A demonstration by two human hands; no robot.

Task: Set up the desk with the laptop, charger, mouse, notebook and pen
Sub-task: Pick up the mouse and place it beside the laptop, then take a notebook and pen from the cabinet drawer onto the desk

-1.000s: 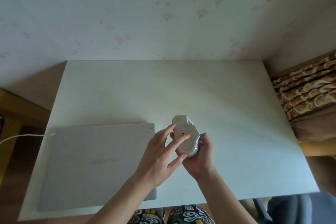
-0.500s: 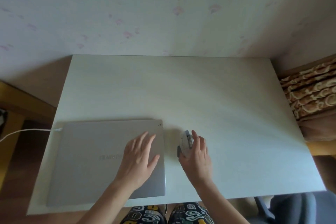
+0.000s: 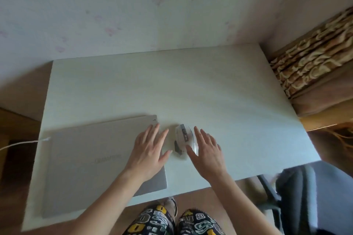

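Centrally, near the front edge of the desk (image 3: 210, 86), the mouse (image 3: 183, 140) is set upright on the surface, its buttons and wheel turned toward the far edge. It is flanked by both hands. The right hand (image 3: 207, 153) is spread with straight fingers just beside the mouse's right flank, the thumb lying against or over its near end; whether contact is made cannot be told. The left hand (image 3: 148, 155) is likewise opened flat, fingers straight, and is laid over the right edge of the closed laptop (image 3: 91, 164), with its thumb reaching toward the mouse but kept apart from it. Nothing is held by either hand.

The laptop is placed lid down at the front left corner of the desk, its right edge just beside the mouse. A white cable (image 3: 23, 143) is plugged in at its left side and is led off over the left edge of the desk.

Beyond the far edge a pale flowered wall (image 3: 133, 9) is seen. Off the right edge a patterned brown cushion (image 3: 313, 49) is found, and by the front right corner a grey chair (image 3: 313, 196). Patterned trousers (image 3: 177, 221) are seen below the front edge.
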